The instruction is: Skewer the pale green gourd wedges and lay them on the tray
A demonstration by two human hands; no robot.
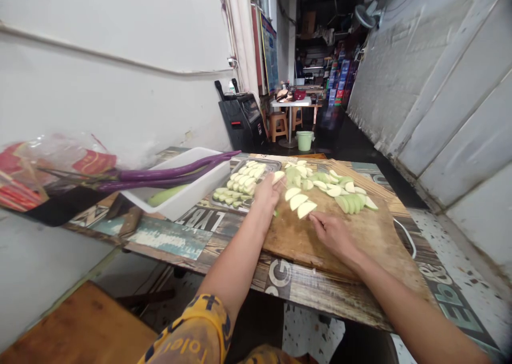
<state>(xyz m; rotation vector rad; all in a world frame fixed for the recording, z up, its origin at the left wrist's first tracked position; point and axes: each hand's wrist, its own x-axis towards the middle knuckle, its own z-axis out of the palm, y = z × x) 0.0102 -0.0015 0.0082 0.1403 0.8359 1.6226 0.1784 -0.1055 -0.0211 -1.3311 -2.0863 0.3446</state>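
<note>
Hugging the white wall (120, 87), a table (192, 236) bears slices (298, 201).

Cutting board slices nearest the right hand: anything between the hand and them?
Nothing visible. The right hand lies on the cutting board, right up against the nearest slice, with only bare wood between. The left hand is off to the side, pinching a second slice by the metal tray.

Both arms stretch forward; left hand (269, 192) curls its fingers, right hand (333, 235) lies low, palm down, fingers pointing ahead.
</note>
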